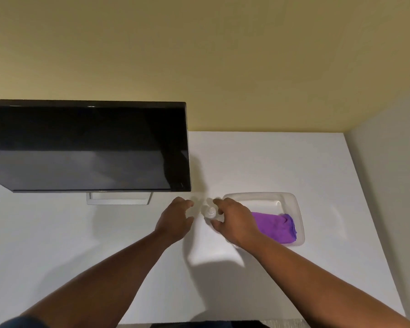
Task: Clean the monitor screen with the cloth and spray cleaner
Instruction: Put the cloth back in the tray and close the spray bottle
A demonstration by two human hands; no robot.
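A plain white counter fills the lower part of the view and meets a yellow-beige wall at the back; on the right a paler grey wall closes the corner. The landmark is the flat black monitor with a dark, switched-off screen, which stands on a silver rectangular stand on the left half of the counter. To the right of the monitor, near its lower right corner, lies a shallow clear plastic tray with rounded corners, and inside the tray, at its front side, rests a folded purple microfiber cloth. Between the monitor's stand and the tray stands a small clear plastic spray bottle with a white top, just beside the left edge of the tray. Both bare forearms reach forward from the bottom of the view and come together in front of the monitor's lower right corner. The right hand has its grip closed around the small bottle, with the fingers curled behind it and the thumb in front. The left hand is just beside the bottle on the monitor side; its fingers are bent toward a pale, blurred thing, and I cannot tell if its grip holds something or not.
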